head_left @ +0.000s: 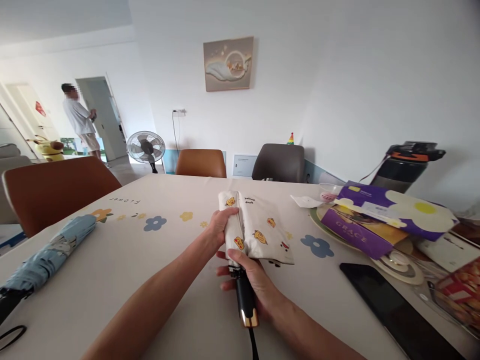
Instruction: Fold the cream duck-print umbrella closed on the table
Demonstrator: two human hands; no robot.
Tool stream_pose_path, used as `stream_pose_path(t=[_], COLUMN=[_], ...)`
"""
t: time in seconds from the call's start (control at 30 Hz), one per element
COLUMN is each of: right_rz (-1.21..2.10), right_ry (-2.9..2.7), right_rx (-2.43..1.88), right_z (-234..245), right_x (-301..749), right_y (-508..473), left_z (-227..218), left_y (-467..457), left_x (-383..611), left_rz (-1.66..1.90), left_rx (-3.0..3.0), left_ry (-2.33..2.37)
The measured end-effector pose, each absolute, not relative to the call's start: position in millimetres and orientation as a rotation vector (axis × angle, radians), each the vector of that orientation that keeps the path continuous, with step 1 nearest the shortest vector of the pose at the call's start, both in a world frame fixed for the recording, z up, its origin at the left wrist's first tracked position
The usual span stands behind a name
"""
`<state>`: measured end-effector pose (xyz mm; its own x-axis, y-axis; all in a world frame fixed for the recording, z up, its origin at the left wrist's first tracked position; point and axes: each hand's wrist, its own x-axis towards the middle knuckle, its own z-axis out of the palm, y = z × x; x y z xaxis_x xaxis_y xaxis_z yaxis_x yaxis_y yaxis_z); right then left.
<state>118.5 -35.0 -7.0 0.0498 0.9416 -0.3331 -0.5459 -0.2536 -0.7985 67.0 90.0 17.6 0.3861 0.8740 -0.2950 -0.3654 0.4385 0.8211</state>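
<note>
A cream folding umbrella [258, 227] with small yellow cartoon prints lies across the table in front of me. My left hand [220, 225] is closed round its folded canopy on the left side. My right hand [255, 282] is wrapped round the black handle [245, 300], which ends in a gold band and a black wrist strap. Part of the canopy fabric fans out loose to the right.
A blue folded umbrella [52, 252] lies at the left of the flower-print tablecloth [150, 260]. Purple boxes [375, 215] on a plate, a black phone [393, 310] and a snack container sit on the right. Chairs ring the table; a person stands by a far doorway.
</note>
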Motion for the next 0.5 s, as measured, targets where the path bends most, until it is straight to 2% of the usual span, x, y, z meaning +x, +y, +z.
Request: stream_pose_path(t=[0.23, 0.4, 0.5], right_rz=[1.614, 1.562, 1.508], right_ry=[-0.482, -0.480, -0.517], right_rx=[-1.076, -1.073, -1.156], right_z=[-20, -25, -27], right_x=[118, 114, 113], right_y=[-30, -29, -30], left_z=[-3, -7, 8], left_y=[95, 110, 105], left_x=[67, 66, 69], left_rz=[0.714, 1.025, 1.118], left_rx=[0.840, 1.370, 1.491], left_ry=[0.810, 1.214, 1.187])
